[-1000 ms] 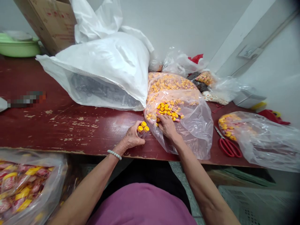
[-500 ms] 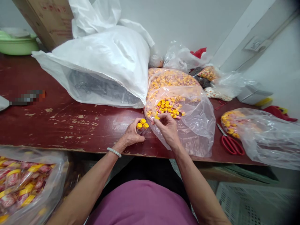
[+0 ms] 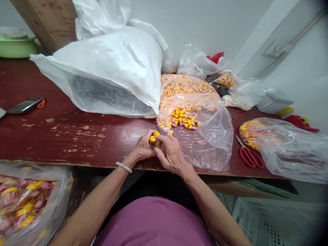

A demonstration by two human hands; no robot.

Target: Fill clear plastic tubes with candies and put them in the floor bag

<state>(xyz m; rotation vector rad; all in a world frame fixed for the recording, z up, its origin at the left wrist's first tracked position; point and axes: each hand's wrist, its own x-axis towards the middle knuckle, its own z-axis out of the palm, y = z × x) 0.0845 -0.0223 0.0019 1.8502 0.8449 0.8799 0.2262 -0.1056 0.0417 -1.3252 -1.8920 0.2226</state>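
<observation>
Over the table's front edge, my left hand (image 3: 142,147) is wrapped round a small cluster of yellow-capped pieces (image 3: 152,138). My right hand (image 3: 171,153) meets it from the right, its fingers closed at the rightmost cap; whether it grips that piece or only touches it is hidden. Behind the hands, a clear plastic bag (image 3: 215,131) lies open with many small yellow-capped pieces (image 3: 183,118) on and in it. To the left of that bag, a large white sack (image 3: 115,61) gapes toward me, showing clear plastic parts (image 3: 107,97).
Red-handled scissors (image 3: 250,158) lie right of the clear bag, beside another bag (image 3: 289,147) of yellow-capped pieces. A dark phone-like device (image 3: 24,106) sits at far left. Below the table at left is a lined container (image 3: 60,205) of larger yellow-capped pieces; a white crate (image 3: 271,218) stands lower right.
My right hand has moved left and toward me, from the pile on the clear bag to the cluster in my left hand. The view has shifted slightly.
</observation>
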